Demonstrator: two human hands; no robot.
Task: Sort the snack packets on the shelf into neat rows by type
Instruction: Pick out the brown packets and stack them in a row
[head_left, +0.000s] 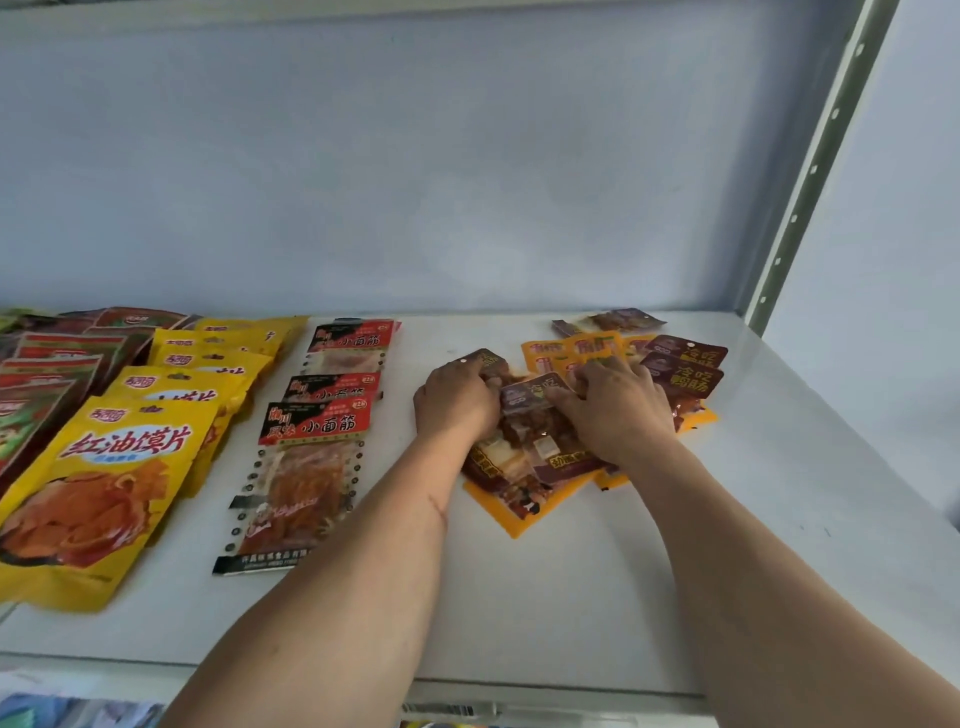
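Evidently still sorting, both hands dig into the mixed pile (571, 441) right of the red-black row (322, 415) on the shelf (571, 597), left hand (457, 402) and right hand (613, 410) curled, pinching one brown packet (530, 395) to pull it free.

On the shelf (597, 597), three packet rows (322, 415) lie left, a jumbled packet pile (535, 452) right under both hands, one packet (615, 320) behind it.

Pale blue back wall (415, 156) spans 9 to 1 o'clock. Perforated upright (815, 166) stands at 2 o'clock. White shelf (571, 597) below.
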